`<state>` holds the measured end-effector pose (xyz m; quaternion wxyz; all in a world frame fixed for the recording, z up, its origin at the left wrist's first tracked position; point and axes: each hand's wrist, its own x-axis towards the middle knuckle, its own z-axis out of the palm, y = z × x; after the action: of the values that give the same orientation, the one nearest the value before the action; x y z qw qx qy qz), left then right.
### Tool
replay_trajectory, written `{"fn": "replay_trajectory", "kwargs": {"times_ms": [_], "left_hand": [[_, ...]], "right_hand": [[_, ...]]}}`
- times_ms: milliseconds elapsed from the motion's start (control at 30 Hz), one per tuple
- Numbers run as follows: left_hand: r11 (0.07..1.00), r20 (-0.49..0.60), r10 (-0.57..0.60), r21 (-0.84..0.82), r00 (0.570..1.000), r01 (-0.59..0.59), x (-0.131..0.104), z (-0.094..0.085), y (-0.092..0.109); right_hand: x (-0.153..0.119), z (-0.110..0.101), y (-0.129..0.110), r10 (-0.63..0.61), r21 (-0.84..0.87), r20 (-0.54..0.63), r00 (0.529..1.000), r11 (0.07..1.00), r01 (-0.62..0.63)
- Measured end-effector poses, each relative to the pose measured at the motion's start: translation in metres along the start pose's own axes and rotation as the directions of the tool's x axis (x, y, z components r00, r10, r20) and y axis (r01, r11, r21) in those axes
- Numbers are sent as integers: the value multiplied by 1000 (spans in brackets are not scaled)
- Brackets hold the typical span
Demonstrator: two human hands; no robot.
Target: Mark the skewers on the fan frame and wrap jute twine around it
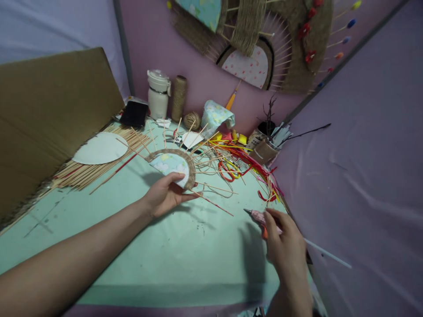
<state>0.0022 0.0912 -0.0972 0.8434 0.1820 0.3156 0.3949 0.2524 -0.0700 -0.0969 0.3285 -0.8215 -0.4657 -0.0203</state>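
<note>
My left hand (pixel 170 191) grips a half-round fan-like craft piece (pixel 173 164) by its lower right corner, thumb on top of the pale patterned fabric. A band of brown twine edges its curve, and several thin sticks radiate outward from it; the lowest stick is striped red. My right hand (pixel 286 237) is closed around a pink glue gun (pixel 258 216) with an orange trigger. Its metal nozzle points left toward the craft piece, some way apart from it. A whitish glue stick (pixel 330 254) protrudes from the back of the gun.
Bamboo sticks (pixel 82 176) and a white oval (pixel 101 149) lie left beside a cardboard sheet (pixel 56 114). Behind stand a white jar (pixel 157 97), a twine spool (pixel 179 97) and a twine ball (pixel 192 120). Scissors (pixel 226 171) lie among coloured strips. A larger woven decoration (pixel 280 48) hangs above.
</note>
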Motion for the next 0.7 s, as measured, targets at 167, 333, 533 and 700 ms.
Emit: {"fn": "replay_trajectory", "kwargs": {"times_ms": [167,333,533,700], "left_hand": [[996,43,-68,-46,997,70,1,-4,5],[990,91,-130,-43,987,135,1,-7,7],[978,155,-203,-6,967,207,-2,-8,6],[984,112,-174,-14,978,176,-1,-7,9]], "right_hand": [[27,42,-18,-190,281,113,975,948,152],[28,66,-44,-377,604,326,867,789,115],[20,74,-68,-412,661,537,737,748,-63],[19,70,-51,-288,605,549,785,784,-135]]}}
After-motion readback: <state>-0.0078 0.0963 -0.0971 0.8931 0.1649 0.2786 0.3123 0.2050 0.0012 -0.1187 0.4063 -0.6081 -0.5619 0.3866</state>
